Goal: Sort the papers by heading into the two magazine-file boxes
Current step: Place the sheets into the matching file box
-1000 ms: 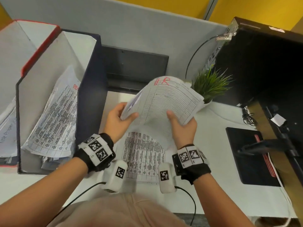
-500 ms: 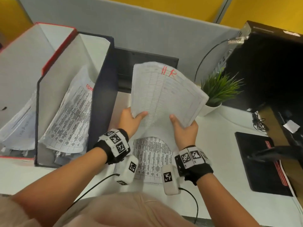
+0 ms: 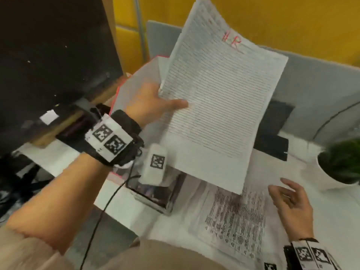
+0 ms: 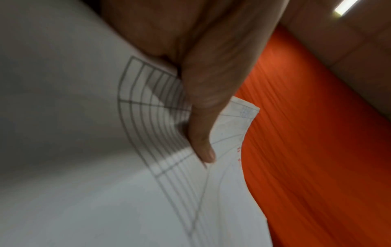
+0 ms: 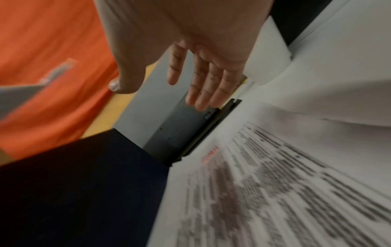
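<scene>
Behind held sheet [image 3: 218,106], red-edged box [image 3: 136,82]

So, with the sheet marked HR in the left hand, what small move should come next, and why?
Probably lower the sheet into the red-edged box behind it: the left hand alone grips it, and the right hand is open over the papers on the desk.

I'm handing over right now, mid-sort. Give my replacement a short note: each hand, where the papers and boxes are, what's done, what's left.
Left hand: grips the HR-headed sheet at its edge, held up in the air above the red-edged file box.
Right hand: open, holds nothing, hovers over the printed papers lying on the desk.
Done: the HR sheet is lifted off the pile; how many papers are already filed is hidden here.
Left: drop the HR sheet into its box, then sort the papers on the desk.
</scene>
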Action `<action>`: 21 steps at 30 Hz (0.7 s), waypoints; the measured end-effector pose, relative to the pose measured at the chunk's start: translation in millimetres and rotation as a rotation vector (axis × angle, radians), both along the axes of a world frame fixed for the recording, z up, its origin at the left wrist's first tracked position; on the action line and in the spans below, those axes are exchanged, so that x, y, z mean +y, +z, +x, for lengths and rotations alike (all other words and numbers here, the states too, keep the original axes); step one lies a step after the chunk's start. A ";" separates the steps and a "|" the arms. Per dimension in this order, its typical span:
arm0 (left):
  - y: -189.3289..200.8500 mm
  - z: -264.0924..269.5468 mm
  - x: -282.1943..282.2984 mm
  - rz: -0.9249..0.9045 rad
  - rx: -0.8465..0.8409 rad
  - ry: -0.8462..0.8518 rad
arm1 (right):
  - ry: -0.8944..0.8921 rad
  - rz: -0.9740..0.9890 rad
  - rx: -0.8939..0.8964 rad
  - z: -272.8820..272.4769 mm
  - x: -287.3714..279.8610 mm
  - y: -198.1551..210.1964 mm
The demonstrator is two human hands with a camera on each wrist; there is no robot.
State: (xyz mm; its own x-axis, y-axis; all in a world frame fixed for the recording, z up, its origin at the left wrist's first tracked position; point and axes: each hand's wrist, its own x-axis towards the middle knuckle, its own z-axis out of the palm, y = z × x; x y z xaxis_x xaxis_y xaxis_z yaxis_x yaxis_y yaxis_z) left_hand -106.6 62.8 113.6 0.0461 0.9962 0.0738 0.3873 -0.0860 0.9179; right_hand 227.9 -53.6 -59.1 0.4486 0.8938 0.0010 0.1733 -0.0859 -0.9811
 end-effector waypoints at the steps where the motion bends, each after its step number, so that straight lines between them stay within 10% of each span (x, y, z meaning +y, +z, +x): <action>1: 5.3 -19.2 2.6 0.007 0.017 0.048 | -0.020 -0.029 -0.026 0.8 -2.1 -8.2; 9: 5.4 -125.2 32.4 -0.162 0.380 0.357 | -0.073 -0.344 -0.383 14.9 -17.7 -49.9; 21: -72.1 -92.8 64.0 -0.230 0.868 0.141 | 0.047 -0.501 -0.672 11.5 -28.7 -70.9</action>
State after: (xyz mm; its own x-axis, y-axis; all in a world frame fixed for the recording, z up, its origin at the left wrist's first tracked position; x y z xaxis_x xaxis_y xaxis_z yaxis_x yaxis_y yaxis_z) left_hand -199.4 126.8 41.5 -0.1304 0.9827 -0.1312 0.9439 0.1635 0.2869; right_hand 239.3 -82.3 -130.0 0.4561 0.8777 -0.1471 0.7219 -0.4616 -0.5155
